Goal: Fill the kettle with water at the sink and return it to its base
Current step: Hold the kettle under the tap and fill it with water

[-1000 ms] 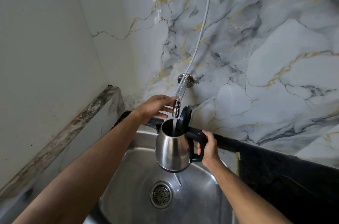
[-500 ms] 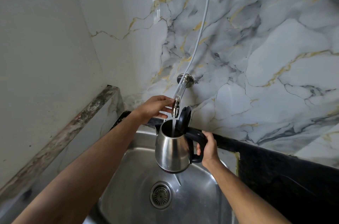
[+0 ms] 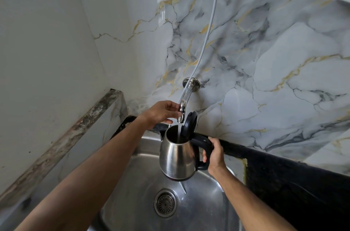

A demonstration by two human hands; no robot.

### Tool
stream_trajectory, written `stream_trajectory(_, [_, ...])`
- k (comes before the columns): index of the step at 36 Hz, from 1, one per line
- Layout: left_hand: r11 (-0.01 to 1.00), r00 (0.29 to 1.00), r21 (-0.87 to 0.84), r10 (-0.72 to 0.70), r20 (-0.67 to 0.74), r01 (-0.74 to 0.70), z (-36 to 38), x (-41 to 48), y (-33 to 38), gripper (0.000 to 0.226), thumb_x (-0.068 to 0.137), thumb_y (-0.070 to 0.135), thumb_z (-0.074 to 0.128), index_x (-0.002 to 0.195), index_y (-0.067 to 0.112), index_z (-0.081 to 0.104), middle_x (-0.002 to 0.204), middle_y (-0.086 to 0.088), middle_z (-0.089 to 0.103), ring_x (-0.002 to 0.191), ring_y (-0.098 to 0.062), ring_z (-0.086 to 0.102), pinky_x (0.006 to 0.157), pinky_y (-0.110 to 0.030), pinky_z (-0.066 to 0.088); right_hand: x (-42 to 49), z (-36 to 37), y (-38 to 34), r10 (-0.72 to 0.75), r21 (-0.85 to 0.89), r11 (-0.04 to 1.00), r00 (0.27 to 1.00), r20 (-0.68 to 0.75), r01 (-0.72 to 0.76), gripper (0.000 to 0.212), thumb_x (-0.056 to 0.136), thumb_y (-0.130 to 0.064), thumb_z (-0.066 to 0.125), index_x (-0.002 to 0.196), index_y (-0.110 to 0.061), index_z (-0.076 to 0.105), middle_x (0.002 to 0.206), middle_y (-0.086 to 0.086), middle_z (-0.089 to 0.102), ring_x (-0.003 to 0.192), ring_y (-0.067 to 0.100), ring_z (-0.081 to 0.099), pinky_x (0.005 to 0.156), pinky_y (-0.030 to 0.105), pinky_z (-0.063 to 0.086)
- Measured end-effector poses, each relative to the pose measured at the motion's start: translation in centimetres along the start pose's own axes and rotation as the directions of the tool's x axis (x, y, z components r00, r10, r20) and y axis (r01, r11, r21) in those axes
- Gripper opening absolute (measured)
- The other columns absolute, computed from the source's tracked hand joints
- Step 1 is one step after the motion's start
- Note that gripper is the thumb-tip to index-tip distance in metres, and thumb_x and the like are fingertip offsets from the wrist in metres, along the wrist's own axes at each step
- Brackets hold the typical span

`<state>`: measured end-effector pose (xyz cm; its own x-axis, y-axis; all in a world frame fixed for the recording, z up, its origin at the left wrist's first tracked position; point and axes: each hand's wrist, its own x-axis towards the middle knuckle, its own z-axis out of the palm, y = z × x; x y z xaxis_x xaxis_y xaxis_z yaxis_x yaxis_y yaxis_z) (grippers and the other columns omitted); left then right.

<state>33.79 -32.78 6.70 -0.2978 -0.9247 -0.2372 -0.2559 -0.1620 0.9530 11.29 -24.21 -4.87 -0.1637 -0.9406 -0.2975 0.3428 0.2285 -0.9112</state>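
A steel kettle (image 3: 177,157) with a black handle hangs upright over the round steel sink (image 3: 208,210). Its black lid (image 3: 190,124) stands flipped up. My right hand (image 3: 215,153) grips the handle. A chrome tap (image 3: 182,106) sticks out from the marble wall, and a stream of water falls from its spout into the kettle's mouth. My left hand (image 3: 161,112) is closed on the tap's end, just left of the spout. The kettle's base is not in view.
The sink's drain strainer (image 3: 165,203) lies below the kettle. A black counter (image 3: 295,189) runs to the right of the sink. A grey hose (image 3: 208,32) hangs down the wall to the tap. A worn stone ledge (image 3: 62,141) borders the left side.
Hands and kettle stay almost still. Water keeps running into the kettle.
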Motion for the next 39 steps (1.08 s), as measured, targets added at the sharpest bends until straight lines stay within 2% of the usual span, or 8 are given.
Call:
stream_trajectory(7, [0.991,0.997,0.129,0.048,-0.067,-0.039,0.8,0.4,0.1,0.023,0.08,0.017,0.081,0.098,0.013,0.067,0.08,0.007,0.073,0.073,-0.005,0.069,0.072,-0.031,0.055,0.4,-0.2,0.4,-0.011,-0.016,1.0,1.0,0.016,0.011,0.045,0.079,-0.043,0.053,0.044,-0.015,0.057,0.034,0.004,0.042,0.029,0.017,0.036,0.034,0.024,0.027])
stream_trajectory(12, [0.97,0.99,0.233,0.091,-0.105,-0.065,1.3,0.5,0.2,0.029,0.08,0.021,0.081,0.099,0.008,0.064,0.084,0.001,0.065,0.075,-0.012,0.059,0.07,-0.028,0.048,0.5,-0.2,0.3,-0.012,-0.016,1.0,1.0,0.022,0.012,0.045,0.078,-0.043,0.053,0.044,-0.014,0.056,0.035,0.005,0.042,0.029,0.017,0.036,0.034,0.024,0.028])
stream_trajectory(17, [0.926,0.98,0.369,0.138,-0.147,-0.075,1.6,0.8,0.3,0.027,0.076,0.031,0.083,0.089,0.021,0.062,0.078,0.009,0.063,0.069,-0.005,0.057,0.066,-0.024,0.042,0.2,-0.2,0.2,-0.025,-0.012,1.0,0.999,0.023,0.025,0.048,0.086,-0.038,0.049,0.046,-0.015,0.058,0.035,0.004,0.043,0.029,0.017,0.036,0.034,0.023,0.028])
stream_trajectory(27, [0.915,0.966,0.404,0.11,-0.232,-0.007,2.2,1.1,0.4,0.035,0.068,0.04,0.086,0.084,0.024,0.06,0.073,0.004,0.065,0.065,-0.012,0.059,0.055,-0.028,0.038,0.1,-0.5,0.0,-0.029,-0.031,0.999,0.999,0.022,0.03,0.046,0.083,-0.041,0.051,0.045,-0.015,0.058,0.035,0.004,0.043,0.03,0.017,0.036,0.035,0.024,0.028])
stream_trajectory(30, [0.907,0.965,0.421,0.11,-0.238,0.0,2.5,1.0,0.4,0.038,0.07,0.043,0.084,0.091,0.022,0.061,0.072,0.007,0.063,0.067,-0.013,0.059,0.055,-0.026,0.04,0.0,-0.7,0.0,-0.036,-0.039,0.999,0.999,0.023,0.037,0.047,0.086,-0.039,0.049,0.046,-0.015,0.059,0.036,0.003,0.043,0.031,0.017,0.037,0.036,0.025,0.029])
stream_trajectory(32, [0.901,0.951,0.433,0.148,-0.272,-0.017,2.9,0.3,0.4,0.049,0.072,0.048,0.081,0.108,0.02,0.061,0.086,0.005,0.063,0.077,-0.014,0.06,0.065,-0.027,0.048,-0.3,-0.9,-0.1,-0.031,-0.039,0.999,0.999,0.014,0.032,0.048,0.085,-0.038,0.05,0.044,-0.014,0.056,0.035,0.004,0.043,0.03,0.017,0.036,0.036,0.025,0.029])
stream_trajectory(35, [0.822,0.834,0.549,0.403,-0.377,-0.15,4.0,-1.5,0.4,0.058,0.08,0.061,0.066,0.124,0.024,0.056,0.106,0.003,0.055,0.093,-0.013,0.054,0.081,-0.033,0.049,-0.8,-1.6,-0.2,-0.029,-0.043,0.999,1.0,-0.012,0.029,0.048,0.084,-0.036,0.05,0.042,-0.013,0.052,0.035,0.005,0.042,0.029,0.018,0.035,0.035,0.025,0.027])
stream_trajectory(39, [0.673,0.84,0.59,0.542,0.018,-0.447,6.2,-4.3,1.2,0.057,0.083,0.063,0.062,0.129,0.03,0.054,0.107,0.004,0.058,0.093,-0.01,0.057,0.087,-0.027,0.049,-1.9,-2.8,-0.1,-0.033,-0.071,0.997,0.999,-0.031,0.03,0.043,0.08,-0.039,0.053,0.047,-0.011,0.054,0.038,0.007,0.043,0.031,0.019,0.036,0.036,0.026,0.027])
